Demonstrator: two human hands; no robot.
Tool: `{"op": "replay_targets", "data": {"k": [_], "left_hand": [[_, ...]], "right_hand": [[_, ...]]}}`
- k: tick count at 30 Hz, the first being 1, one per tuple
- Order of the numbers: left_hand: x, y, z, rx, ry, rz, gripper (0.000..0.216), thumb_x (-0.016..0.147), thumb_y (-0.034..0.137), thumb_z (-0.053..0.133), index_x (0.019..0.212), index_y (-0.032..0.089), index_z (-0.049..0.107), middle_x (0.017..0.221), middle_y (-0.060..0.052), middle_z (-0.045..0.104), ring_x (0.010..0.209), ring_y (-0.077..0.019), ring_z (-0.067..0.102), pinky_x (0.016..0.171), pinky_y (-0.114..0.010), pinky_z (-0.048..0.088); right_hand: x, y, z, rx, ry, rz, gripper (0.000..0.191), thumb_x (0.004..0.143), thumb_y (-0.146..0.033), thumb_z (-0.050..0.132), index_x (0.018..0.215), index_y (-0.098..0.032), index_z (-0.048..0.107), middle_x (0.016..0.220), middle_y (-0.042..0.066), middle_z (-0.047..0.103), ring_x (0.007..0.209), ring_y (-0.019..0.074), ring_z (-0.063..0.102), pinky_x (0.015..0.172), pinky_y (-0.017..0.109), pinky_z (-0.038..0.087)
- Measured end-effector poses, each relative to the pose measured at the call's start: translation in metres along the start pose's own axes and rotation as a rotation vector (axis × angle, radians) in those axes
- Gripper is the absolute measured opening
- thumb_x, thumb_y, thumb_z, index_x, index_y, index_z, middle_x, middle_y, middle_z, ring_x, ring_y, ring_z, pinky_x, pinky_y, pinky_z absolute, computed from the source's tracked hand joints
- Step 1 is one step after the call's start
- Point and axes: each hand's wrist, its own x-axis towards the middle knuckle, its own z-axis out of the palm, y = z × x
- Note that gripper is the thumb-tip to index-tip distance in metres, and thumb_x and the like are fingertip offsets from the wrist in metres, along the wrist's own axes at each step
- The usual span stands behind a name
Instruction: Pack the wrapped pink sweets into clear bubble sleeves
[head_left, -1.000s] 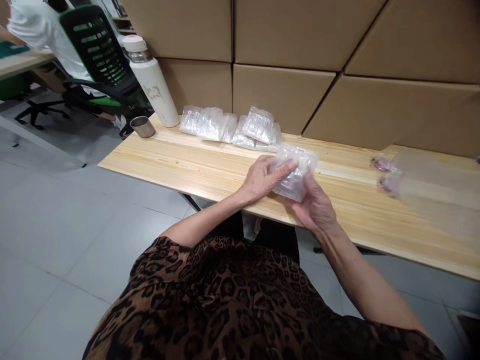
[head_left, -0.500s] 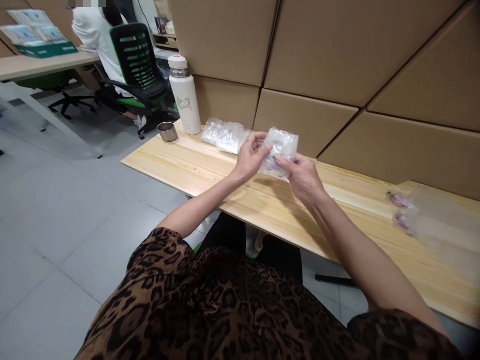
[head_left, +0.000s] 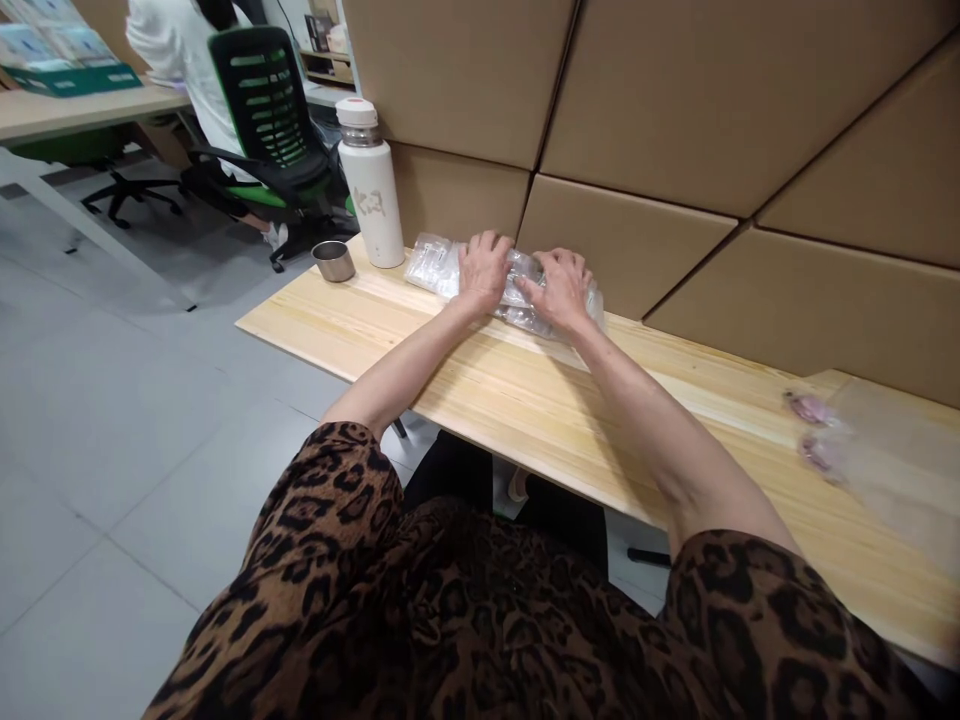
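Both my hands rest on a row of clear plastic packets (head_left: 433, 266) lying along the table's back edge against the cardboard boxes. My left hand (head_left: 486, 266) lies knuckles up with its fingers curled over the packets. Just to its right, my right hand (head_left: 561, 288) presses down on a clear packet (head_left: 517, 295) that sits between the two hands on top of the row. Both hands grip this packet. What is inside the packets is too small to make out.
A white bottle (head_left: 370, 186) and a small metal cup (head_left: 334, 261) stand at the wooden table's (head_left: 525, 400) left end. Large cardboard boxes (head_left: 675, 110) wall the back. A clear bag with pink items (head_left: 817, 430) lies at the right. A person sits in a green chair (head_left: 262, 110) behind.
My hands carried the clear packet from in front of me forward and down onto the row of packets at the back of the table.
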Motion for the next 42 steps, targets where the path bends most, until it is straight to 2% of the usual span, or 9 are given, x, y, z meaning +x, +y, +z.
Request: {"op": "replay_targets", "data": {"k": [4,10,14,18,22,26,30,36,42], "left_hand": [[0.001,-0.011,0.008,0.118,-0.184,0.126,0.041,0.104,0.021,0.038,0.125,0.022,0.073,0.140,-0.015,0.069,0.134,-0.0321,0.057,0.120,-0.048,0.032],[0.011,-0.016,0.011,0.270,-0.254,0.149,0.046,0.103,0.023,0.034,0.127,0.022,0.075,0.134,-0.015,0.075,0.125,-0.0336,0.063,0.116,-0.051,0.035],[0.013,-0.009,0.007,0.314,-0.314,0.132,0.047,0.102,0.024,0.036,0.130,0.019,0.073,0.138,-0.019,0.072,0.130,-0.0356,0.061,0.114,-0.052,0.035],[0.013,-0.009,0.005,0.298,-0.309,0.111,0.048,0.102,0.023,0.036,0.133,0.016,0.072,0.141,-0.021,0.069,0.134,-0.0351,0.059,0.118,-0.051,0.033],[0.019,-0.010,0.001,0.251,-0.296,0.112,0.045,0.103,0.025,0.037,0.129,0.017,0.073,0.145,-0.017,0.066,0.138,-0.0330,0.057,0.122,-0.050,0.033],[0.027,-0.007,-0.011,0.181,-0.244,0.138,0.044,0.107,0.037,0.040,0.135,0.016,0.066,0.152,-0.014,0.060,0.144,-0.0331,0.048,0.128,-0.058,0.028],[0.024,0.002,-0.026,0.136,-0.227,0.191,0.053,0.104,0.059,0.042,0.138,0.024,0.063,0.153,-0.009,0.058,0.146,-0.0358,0.044,0.132,-0.062,0.025],[-0.005,0.031,-0.036,0.026,-0.049,0.296,0.063,0.099,0.078,0.038,0.140,0.034,0.058,0.160,-0.004,0.053,0.152,-0.0345,0.041,0.133,-0.056,0.026],[-0.050,0.056,-0.024,-0.112,-0.006,0.542,0.061,0.103,0.071,0.042,0.138,0.026,0.063,0.155,-0.016,0.058,0.151,-0.0342,0.048,0.129,-0.057,0.032]], "right_hand": [[0.000,0.010,0.009,0.011,-0.107,-0.042,0.039,0.100,-0.036,0.056,0.129,-0.019,0.075,0.142,0.017,0.067,0.135,0.0380,0.054,0.116,0.056,0.040],[0.004,0.011,0.012,-0.045,-0.196,-0.071,0.040,0.103,-0.033,0.049,0.120,-0.015,0.081,0.132,0.017,0.074,0.129,0.0352,0.060,0.116,0.051,0.041],[0.004,0.009,-0.002,0.016,-0.157,-0.076,0.042,0.104,-0.037,0.051,0.129,-0.014,0.076,0.147,0.018,0.065,0.141,0.0341,0.054,0.121,0.050,0.039],[-0.023,0.033,-0.049,0.105,0.004,-0.117,0.051,0.105,-0.057,0.055,0.138,-0.022,0.069,0.155,0.016,0.058,0.150,0.0336,0.047,0.126,0.056,0.035],[-0.091,0.090,-0.117,0.120,0.161,-0.062,0.053,0.098,-0.063,0.063,0.133,-0.025,0.071,0.147,0.016,0.063,0.143,0.0349,0.055,0.118,0.061,0.044],[-0.173,0.157,-0.177,0.061,0.330,0.150,0.050,0.090,-0.057,0.071,0.124,-0.020,0.076,0.139,0.025,0.067,0.133,0.0362,0.063,0.102,0.056,0.054],[-0.238,0.207,-0.208,-0.048,0.463,0.385,0.039,0.085,-0.047,0.075,0.116,-0.023,0.077,0.136,0.028,0.069,0.127,0.0369,0.066,0.096,0.055,0.054],[-0.275,0.233,-0.197,-0.289,0.235,0.527,0.049,0.084,-0.044,0.082,0.123,-0.018,0.072,0.146,0.036,0.058,0.136,0.0467,0.054,0.108,0.061,0.039],[-0.276,0.225,-0.191,-0.507,-0.021,0.570,0.038,0.106,-0.035,0.044,0.107,-0.009,0.071,0.116,0.033,0.070,0.104,0.0335,0.060,0.088,0.042,0.040]]}}
